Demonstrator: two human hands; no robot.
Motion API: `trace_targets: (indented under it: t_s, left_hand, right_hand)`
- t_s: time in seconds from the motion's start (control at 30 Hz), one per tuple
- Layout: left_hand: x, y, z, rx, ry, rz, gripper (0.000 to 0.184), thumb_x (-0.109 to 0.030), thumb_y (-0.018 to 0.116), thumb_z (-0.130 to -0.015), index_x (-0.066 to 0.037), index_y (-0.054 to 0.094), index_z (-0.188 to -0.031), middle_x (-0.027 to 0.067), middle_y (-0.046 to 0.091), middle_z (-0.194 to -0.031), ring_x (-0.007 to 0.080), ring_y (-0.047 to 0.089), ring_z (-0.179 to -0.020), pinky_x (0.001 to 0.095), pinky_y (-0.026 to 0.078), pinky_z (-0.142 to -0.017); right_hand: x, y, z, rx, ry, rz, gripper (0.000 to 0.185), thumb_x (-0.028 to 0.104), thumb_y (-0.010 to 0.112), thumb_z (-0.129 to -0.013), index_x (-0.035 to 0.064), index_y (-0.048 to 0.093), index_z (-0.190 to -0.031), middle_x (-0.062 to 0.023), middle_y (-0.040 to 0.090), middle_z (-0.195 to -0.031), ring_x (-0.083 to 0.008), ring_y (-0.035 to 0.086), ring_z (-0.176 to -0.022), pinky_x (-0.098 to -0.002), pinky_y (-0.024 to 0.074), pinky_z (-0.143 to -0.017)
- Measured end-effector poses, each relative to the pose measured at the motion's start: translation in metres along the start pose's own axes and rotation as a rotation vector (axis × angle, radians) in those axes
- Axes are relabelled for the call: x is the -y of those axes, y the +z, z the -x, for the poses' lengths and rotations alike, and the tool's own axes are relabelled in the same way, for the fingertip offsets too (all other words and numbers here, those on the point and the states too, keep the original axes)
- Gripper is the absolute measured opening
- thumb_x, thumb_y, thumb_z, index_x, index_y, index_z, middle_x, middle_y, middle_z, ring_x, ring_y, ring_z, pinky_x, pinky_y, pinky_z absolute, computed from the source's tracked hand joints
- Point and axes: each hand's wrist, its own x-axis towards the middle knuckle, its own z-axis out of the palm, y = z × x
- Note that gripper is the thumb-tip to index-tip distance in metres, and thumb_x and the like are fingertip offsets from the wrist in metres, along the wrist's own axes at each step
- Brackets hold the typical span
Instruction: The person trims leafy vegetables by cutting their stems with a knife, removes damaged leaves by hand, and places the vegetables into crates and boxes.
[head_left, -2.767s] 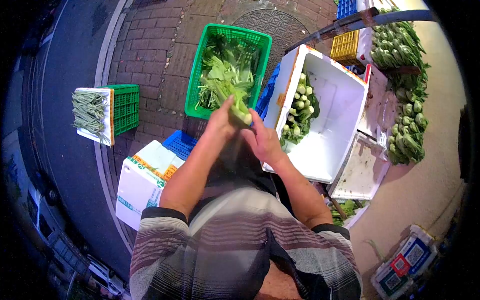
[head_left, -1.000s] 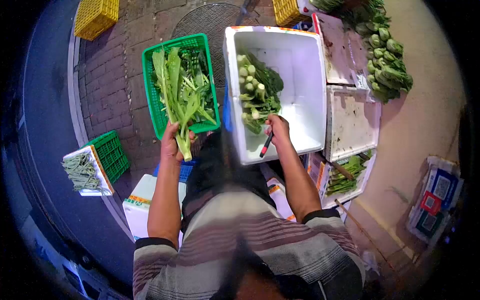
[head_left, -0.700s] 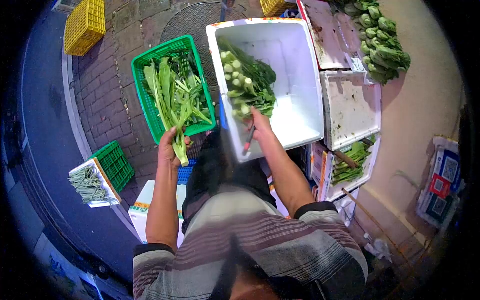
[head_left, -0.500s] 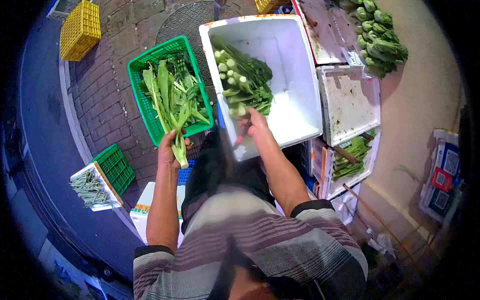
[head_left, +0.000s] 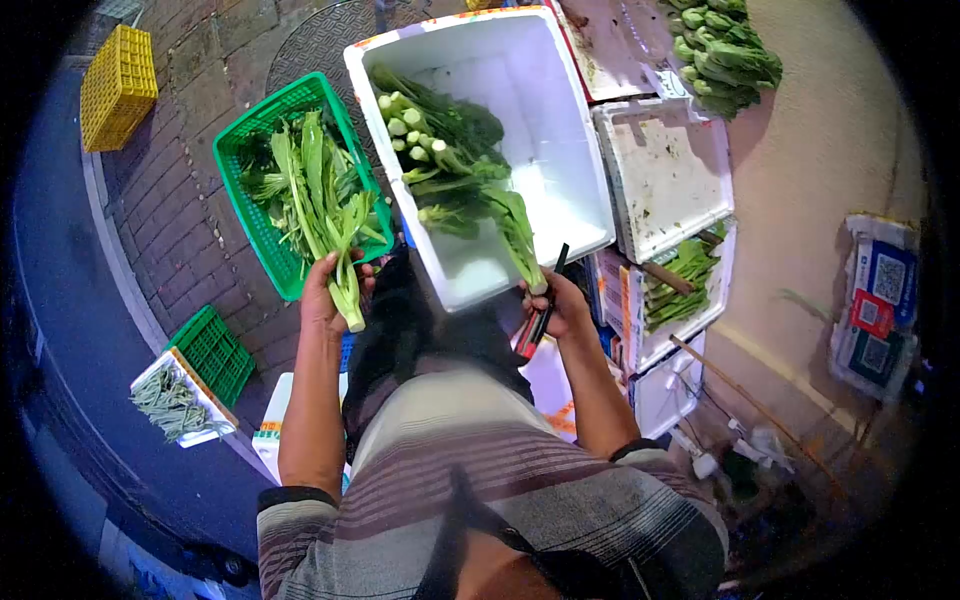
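My left hand point(head_left: 325, 295) is closed around the pale stem of a leafy green stalk point(head_left: 313, 190), whose leaves stretch over the green plastic basket point(head_left: 243, 215). Loose leaves point(head_left: 268, 182) fill that basket. In my right hand point(head_left: 563, 308) are another leafy green stalk point(head_left: 516, 235) and a slim red-and-black tool point(head_left: 530, 338), which looks like a knife; its blade cannot be made out. The stalk's leaves reach into the white foam box point(head_left: 560, 130). Along that box's left side lies a pile of leafy stalks point(head_left: 430, 150), pale cut ends toward the left.
At right stand a dirt-specked white foam box point(head_left: 665, 180) and one of green stalks point(head_left: 685, 285). Bok choy-like greens point(head_left: 725, 60) lie at top right. A yellow crate point(head_left: 120, 90) and a box of thin green beans point(head_left: 172, 400) are at left.
My right hand has moved right and toward me, out of the foam box, with a stalk now in its grip beside the tool. My left hand still holds its stalk.
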Motion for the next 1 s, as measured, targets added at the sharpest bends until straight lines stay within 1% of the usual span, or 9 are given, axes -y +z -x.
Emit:
trace_targets:
  t_s: [0.1,0.23,0.37,0.5,0.63,0.7,0.9,0.93,1.0]
  left_hand:
    - [0.002,0.006,-0.002,0.043,-0.015,-0.021,0.040,-0.032,0.059,-0.091,0.003,0.059,-0.112,0.0159,0.065,-0.097,0.0296,0.065,-0.080,0.0417,0.057,-0.067]
    - [0.001,0.030,0.004,0.066,-0.007,-0.031,0.042,-0.028,0.060,-0.088,0.006,0.058,-0.112,0.0155,0.065,-0.096,0.0282,0.067,-0.082,0.0393,0.060,-0.070]
    - [0.008,0.030,0.002,0.119,0.046,-0.038,0.043,-0.031,0.061,-0.088,0.005,0.059,-0.112,0.0172,0.066,-0.099,0.0298,0.067,-0.083,0.0419,0.059,-0.074]
    - [0.003,0.037,0.005,0.222,0.085,0.006,0.048,-0.030,0.062,-0.087,0.006,0.057,-0.118,0.0203,0.065,-0.110,0.0326,0.068,-0.094,0.0492,0.057,-0.087]
    - [-0.009,0.038,0.012,0.170,0.153,0.046,0.052,-0.031,0.064,-0.087,0.004,0.056,-0.124,0.0199,0.066,-0.115,0.0330,0.068,-0.098,0.0468,0.056,-0.092]
    - [-0.011,0.024,0.018,0.193,0.108,0.283,0.041,-0.015,0.064,-0.087,0.004,0.055,-0.122,0.0191,0.066,-0.112,0.0289,0.069,-0.096,0.0417,0.057,-0.087]
    - [-0.018,-0.013,0.024,0.445,0.019,0.418,0.079,-0.043,0.067,-0.083,0.005,0.042,-0.140,0.0240,0.056,-0.131,0.0402,0.059,-0.115,0.0563,0.044,-0.102]
    - [-0.014,-0.020,0.022,0.394,0.038,0.461,0.073,-0.041,0.066,-0.085,0.006,0.043,-0.137,0.0237,0.058,-0.126,0.0408,0.061,-0.110,0.0562,0.047,-0.099]
    - [-0.007,-0.028,0.022,0.296,0.073,0.546,0.063,-0.038,0.063,-0.088,0.006,0.047,-0.131,0.0231,0.060,-0.116,0.0420,0.064,-0.101,0.0561,0.051,-0.092]
  right_hand:
    - [0.001,0.045,0.046,0.019,-0.142,0.261,0.037,0.019,0.052,-0.096,-0.0008,0.049,-0.127,-0.0154,0.067,-0.086,-0.0098,0.050,-0.043,-0.0322,0.0550,-0.060]
    - [-0.013,0.079,0.068,-0.026,-0.340,0.451,0.047,0.013,0.057,-0.089,-0.0015,0.048,-0.133,-0.0141,0.067,-0.088,-0.0078,0.052,-0.049,-0.0210,0.0489,-0.051]
    - [-0.011,0.113,0.072,0.033,-0.347,0.773,0.055,0.012,0.058,-0.090,-0.0015,0.043,-0.141,-0.0046,0.064,-0.089,-0.0051,0.050,-0.054,-0.0174,0.0403,-0.045]
    - [-0.018,0.155,0.056,0.270,-0.209,0.749,0.063,0.012,0.061,-0.088,-0.0014,0.038,-0.146,-0.0044,0.063,-0.090,-0.0074,0.051,-0.056,-0.0198,0.0403,-0.046]
    - [-0.038,0.210,0.030,0.389,0.019,0.783,0.061,0.013,0.062,-0.087,-0.0023,0.041,-0.142,-0.0116,0.065,-0.087,-0.0113,0.053,-0.054,-0.0223,0.0426,-0.048]
    - [-0.059,0.223,0.008,0.466,0.139,0.725,0.057,0.016,0.062,-0.086,-0.0014,0.046,-0.138,-0.0148,0.066,-0.087,-0.0144,0.056,-0.055,-0.0272,0.0479,-0.052]
    - [-0.114,0.231,-0.049,0.442,0.401,0.709,0.039,0.008,0.059,-0.085,0.0029,0.057,-0.124,-0.0083,0.066,-0.093,-0.0180,0.062,-0.066,-0.0293,0.0495,-0.055]
    - [-0.122,0.231,-0.055,0.468,0.356,0.723,0.033,0.017,0.061,-0.087,0.0004,0.055,-0.115,-0.0151,0.063,-0.080,-0.0219,0.060,-0.055,-0.0385,0.0526,-0.055]
    - [-0.128,0.234,-0.064,0.474,0.408,0.704,0.033,0.017,0.060,-0.088,0.0007,0.054,-0.115,-0.0152,0.063,-0.079,-0.0185,0.056,-0.049,-0.0379,0.0518,-0.055]
